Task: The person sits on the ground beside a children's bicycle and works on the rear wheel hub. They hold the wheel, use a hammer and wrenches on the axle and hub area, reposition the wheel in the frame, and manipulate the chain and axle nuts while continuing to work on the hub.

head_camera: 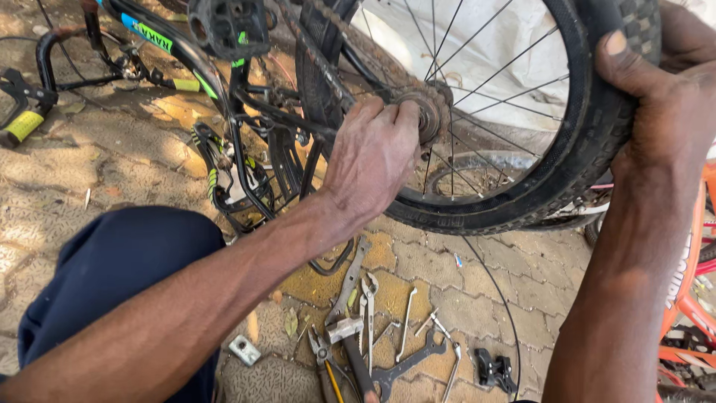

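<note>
A black bicycle lies upside down in front of me, its rear wheel (522, 112) raised. My left hand (373, 153) is at the wheel's hub, fingers closed around the rusty sprocket and axle nut (429, 112). My right hand (660, 97) grips the black tyre (589, 142) at the wheel's right side, thumb on top. The chain (335, 52) runs up from the sprocket toward the black pedal (227, 26). The black frame with green marks (160, 37) stretches off to the upper left.
Loose tools lie on the paving stones below the wheel: an adjustable wrench (347, 298), pliers (324, 358), spanners (406, 362) and thin rods. A small metal block (245, 349) and a black part (494, 369) lie nearby. An orange bicycle frame (690, 298) stands at right. My blue-trousered knee (119, 276) is at lower left.
</note>
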